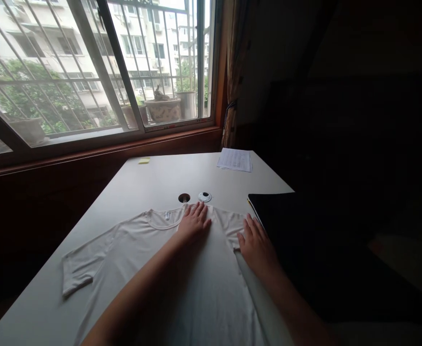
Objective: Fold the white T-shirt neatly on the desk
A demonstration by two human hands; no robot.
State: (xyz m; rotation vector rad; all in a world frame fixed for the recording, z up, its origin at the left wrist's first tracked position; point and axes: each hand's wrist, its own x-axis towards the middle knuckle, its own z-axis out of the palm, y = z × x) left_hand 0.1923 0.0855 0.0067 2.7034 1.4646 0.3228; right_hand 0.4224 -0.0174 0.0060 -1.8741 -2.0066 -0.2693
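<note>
A white short-sleeved T-shirt point(196, 278) lies spread on the white table, its neckline toward the window and its lower part running out of view at the bottom. My left hand point(194, 220) rests flat on the shirt by the right side of the collar, fingers stretched out. On the right sleeve's end lies my right hand point(256, 242), its fingers extended and slightly apart. The left sleeve point(84, 262) is spread outward with a few wrinkles near its hem. My forearm covers part of the shirt's middle.
The white table point(153, 180) has a round cable hole point(184, 197) and a loose round cover point(204, 196) beyond the collar. Printed papers point(234, 159) and a yellow sticky note point(144, 160) lie at the far edge. A dark flat item point(279, 211) sits at the right. A barred window stands behind.
</note>
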